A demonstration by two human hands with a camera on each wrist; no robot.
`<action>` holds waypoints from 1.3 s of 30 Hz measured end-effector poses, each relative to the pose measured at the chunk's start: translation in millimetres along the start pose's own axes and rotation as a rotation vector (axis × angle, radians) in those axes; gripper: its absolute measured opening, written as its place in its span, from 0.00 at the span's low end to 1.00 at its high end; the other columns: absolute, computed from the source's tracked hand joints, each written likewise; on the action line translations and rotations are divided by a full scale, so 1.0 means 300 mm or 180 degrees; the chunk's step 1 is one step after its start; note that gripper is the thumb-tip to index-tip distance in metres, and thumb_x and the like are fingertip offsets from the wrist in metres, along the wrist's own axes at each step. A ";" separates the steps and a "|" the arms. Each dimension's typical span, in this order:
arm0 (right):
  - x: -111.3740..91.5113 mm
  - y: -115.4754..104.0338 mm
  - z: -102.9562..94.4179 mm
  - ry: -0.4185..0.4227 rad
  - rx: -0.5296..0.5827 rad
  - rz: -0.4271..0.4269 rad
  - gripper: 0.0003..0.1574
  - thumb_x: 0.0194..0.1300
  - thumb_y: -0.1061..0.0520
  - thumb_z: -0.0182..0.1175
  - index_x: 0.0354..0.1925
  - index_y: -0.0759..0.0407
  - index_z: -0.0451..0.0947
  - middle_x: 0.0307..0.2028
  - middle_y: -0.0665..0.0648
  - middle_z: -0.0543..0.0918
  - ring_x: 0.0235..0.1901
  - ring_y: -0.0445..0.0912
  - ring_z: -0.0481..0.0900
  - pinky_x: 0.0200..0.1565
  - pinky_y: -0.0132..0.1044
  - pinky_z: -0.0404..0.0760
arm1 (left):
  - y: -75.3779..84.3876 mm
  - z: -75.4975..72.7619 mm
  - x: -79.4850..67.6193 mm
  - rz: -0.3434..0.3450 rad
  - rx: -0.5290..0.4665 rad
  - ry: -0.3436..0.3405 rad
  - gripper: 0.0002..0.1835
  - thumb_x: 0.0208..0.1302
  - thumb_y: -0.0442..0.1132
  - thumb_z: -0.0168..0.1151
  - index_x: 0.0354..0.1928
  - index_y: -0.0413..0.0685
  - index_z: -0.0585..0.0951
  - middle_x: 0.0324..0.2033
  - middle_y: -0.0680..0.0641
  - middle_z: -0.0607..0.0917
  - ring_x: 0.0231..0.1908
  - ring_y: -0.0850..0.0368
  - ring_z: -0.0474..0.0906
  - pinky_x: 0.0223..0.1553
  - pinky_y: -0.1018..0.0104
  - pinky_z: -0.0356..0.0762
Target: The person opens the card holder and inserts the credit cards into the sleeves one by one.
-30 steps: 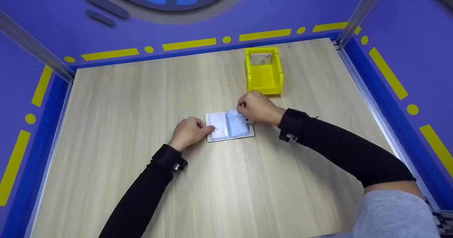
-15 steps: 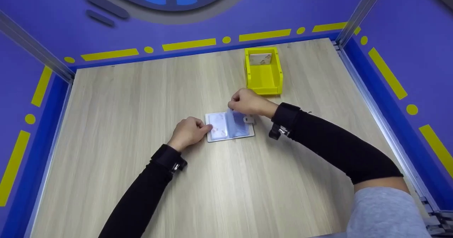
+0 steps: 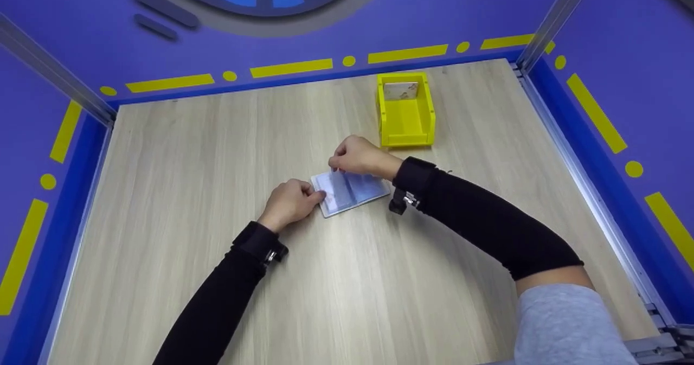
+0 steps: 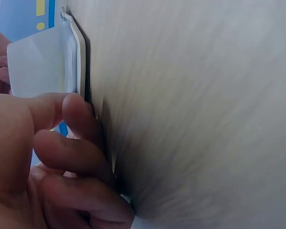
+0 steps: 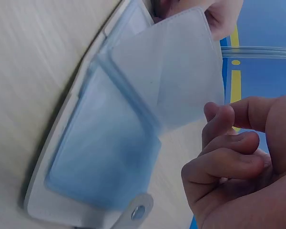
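An open card holder (image 3: 370, 189) with clear plastic sleeves lies on the table, slightly askew. My left hand (image 3: 289, 204) pinches its left edge, thumb on top; in the left wrist view the curled fingers (image 4: 71, 152) lie against the table. One translucent sleeve page (image 5: 176, 76) stands raised from the spine. My right hand (image 3: 359, 155) pinches that page at its outer corner, above the holder. A strap with a metal snap (image 5: 138, 212) sticks out from the holder's right side in the right wrist view. Part of the holder is behind the right hand in the head view.
A yellow bin (image 3: 405, 116) stands behind the right hand, with a patterned white card-like piece (image 3: 400, 90) against its back wall. Blue-purple panels (image 3: 303, 39) border the wooden table (image 3: 217, 153) at the back and both sides.
My right hand has moved left, swinging the clear page from the right side up and over toward the left. The holder has turned slightly. My left hand keeps its place.
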State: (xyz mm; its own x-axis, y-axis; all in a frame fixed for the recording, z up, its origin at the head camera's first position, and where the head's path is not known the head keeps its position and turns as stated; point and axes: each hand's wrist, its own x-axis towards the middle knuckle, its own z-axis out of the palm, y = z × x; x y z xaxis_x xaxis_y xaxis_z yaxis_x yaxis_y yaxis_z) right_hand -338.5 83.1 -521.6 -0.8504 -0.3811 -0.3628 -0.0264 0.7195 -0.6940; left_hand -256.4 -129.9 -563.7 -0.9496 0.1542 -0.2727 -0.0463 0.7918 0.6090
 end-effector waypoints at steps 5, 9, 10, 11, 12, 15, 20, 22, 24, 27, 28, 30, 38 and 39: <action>0.011 -0.011 0.033 -0.0056 -0.0062 -0.0045 0.19 0.74 0.50 0.65 0.29 0.57 0.91 0.17 0.42 0.78 0.20 0.38 0.67 0.26 0.31 0.61 | -0.002 0.002 -0.001 0.0083 0.0010 0.0020 0.21 0.73 0.53 0.69 0.22 0.57 0.79 0.18 0.59 0.71 0.25 0.57 0.70 0.30 0.62 0.62; 0.021 -0.019 0.052 -0.0069 -0.0134 -0.0074 0.21 0.74 0.51 0.65 0.27 0.61 0.88 0.15 0.43 0.75 0.18 0.38 0.65 0.25 0.31 0.61 | -0.001 0.003 -0.002 0.0106 0.0042 0.0051 0.17 0.74 0.52 0.67 0.27 0.55 0.81 0.19 0.58 0.72 0.25 0.57 0.70 0.30 0.62 0.63; 0.025 -0.021 0.055 -0.0067 -0.0157 -0.0080 0.21 0.74 0.51 0.65 0.26 0.61 0.88 0.15 0.43 0.74 0.18 0.38 0.65 0.25 0.31 0.61 | -0.001 0.003 -0.001 0.0110 0.0058 0.0064 0.16 0.74 0.51 0.67 0.28 0.55 0.82 0.20 0.57 0.72 0.25 0.57 0.71 0.31 0.62 0.63; 0.028 -0.021 0.059 -0.0066 -0.0185 -0.0078 0.21 0.74 0.51 0.65 0.27 0.62 0.88 0.15 0.43 0.74 0.18 0.38 0.66 0.25 0.31 0.61 | -0.001 0.004 -0.001 0.0115 0.0074 0.0077 0.15 0.74 0.51 0.66 0.30 0.54 0.82 0.20 0.57 0.73 0.25 0.56 0.71 0.31 0.62 0.63; 0.032 -0.021 0.063 -0.0069 -0.0217 -0.0073 0.20 0.74 0.51 0.65 0.27 0.62 0.88 0.15 0.43 0.75 0.18 0.38 0.66 0.25 0.32 0.62 | 0.000 0.005 0.000 0.0120 0.0092 0.0091 0.14 0.75 0.50 0.66 0.31 0.54 0.82 0.21 0.56 0.73 0.26 0.56 0.71 0.31 0.62 0.64; 0.038 -0.017 0.073 -0.0101 -0.0328 -0.0060 0.18 0.74 0.52 0.66 0.31 0.61 0.91 0.18 0.43 0.78 0.20 0.38 0.71 0.26 0.31 0.66 | 0.001 0.010 -0.002 0.0116 0.0145 0.0119 0.12 0.76 0.49 0.64 0.34 0.53 0.83 0.23 0.55 0.75 0.27 0.55 0.72 0.32 0.62 0.65; 0.039 -0.004 0.079 -0.0168 -0.0427 -0.0130 0.15 0.75 0.54 0.64 0.38 0.59 0.93 0.23 0.44 0.80 0.25 0.40 0.75 0.31 0.32 0.70 | 0.003 0.014 -0.005 0.0070 0.0107 0.0163 0.12 0.78 0.48 0.61 0.35 0.52 0.83 0.24 0.54 0.76 0.28 0.54 0.73 0.33 0.62 0.66; 0.036 0.000 0.077 -0.0176 -0.0416 -0.0194 0.14 0.75 0.55 0.63 0.39 0.59 0.93 0.24 0.45 0.79 0.27 0.42 0.75 0.33 0.33 0.70 | 0.003 0.014 -0.004 0.0073 0.0086 0.0200 0.13 0.78 0.49 0.61 0.34 0.53 0.83 0.25 0.54 0.76 0.28 0.54 0.73 0.32 0.62 0.66; 0.033 0.002 0.072 -0.0210 -0.0387 -0.0259 0.14 0.75 0.55 0.63 0.40 0.59 0.94 0.25 0.46 0.79 0.30 0.43 0.75 0.36 0.34 0.70 | 0.002 0.012 -0.004 0.0084 0.0085 0.0232 0.14 0.78 0.51 0.61 0.34 0.53 0.83 0.24 0.54 0.76 0.28 0.54 0.73 0.32 0.62 0.65; 0.029 0.003 0.062 -0.0278 -0.0341 -0.0336 0.14 0.77 0.54 0.63 0.44 0.57 0.94 0.28 0.47 0.81 0.32 0.42 0.75 0.38 0.34 0.71 | 0.002 0.012 -0.004 0.0099 0.0106 0.0245 0.16 0.78 0.55 0.62 0.33 0.53 0.82 0.24 0.55 0.75 0.29 0.54 0.74 0.33 0.62 0.65; 0.027 0.001 0.055 -0.0294 -0.0305 -0.0360 0.15 0.78 0.53 0.63 0.46 0.57 0.94 0.29 0.48 0.82 0.32 0.42 0.75 0.38 0.34 0.71 | 0.002 0.012 -0.004 0.0101 0.0118 0.0241 0.17 0.77 0.56 0.63 0.33 0.54 0.82 0.23 0.55 0.75 0.29 0.54 0.74 0.33 0.62 0.66; 0.021 -0.007 0.032 -0.0280 -0.0237 -0.0428 0.16 0.79 0.52 0.62 0.49 0.57 0.94 0.34 0.52 0.87 0.33 0.42 0.75 0.39 0.33 0.72 | 0.003 0.010 -0.002 0.0103 0.0129 0.0229 0.18 0.77 0.57 0.64 0.33 0.54 0.82 0.24 0.55 0.76 0.29 0.54 0.75 0.34 0.61 0.66; -0.025 -0.047 -0.141 0.0157 0.0045 -0.0674 0.17 0.83 0.52 0.60 0.55 0.58 0.91 0.55 0.63 0.92 0.40 0.45 0.80 0.47 0.37 0.80 | 0.009 0.018 -0.003 -0.0020 0.0152 0.0206 0.21 0.75 0.61 0.67 0.33 0.54 0.83 0.27 0.54 0.78 0.32 0.53 0.76 0.36 0.61 0.68; -0.032 -0.047 -0.167 0.0237 0.0094 -0.0654 0.17 0.83 0.52 0.60 0.56 0.57 0.91 0.55 0.62 0.92 0.40 0.46 0.80 0.47 0.38 0.81 | 0.010 0.019 -0.004 -0.0024 0.0159 0.0207 0.21 0.75 0.62 0.67 0.33 0.54 0.83 0.27 0.55 0.78 0.32 0.53 0.76 0.36 0.61 0.68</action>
State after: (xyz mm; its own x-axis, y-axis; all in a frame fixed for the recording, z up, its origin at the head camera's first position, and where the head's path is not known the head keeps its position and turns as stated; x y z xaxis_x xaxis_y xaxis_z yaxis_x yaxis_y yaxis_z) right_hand -356.4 105.7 -477.0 -0.8651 -0.4734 -0.1658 -0.1887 0.6134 -0.7669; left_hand -253.8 -124.4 -565.9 -0.9675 0.1108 -0.2273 -0.0395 0.8215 0.5688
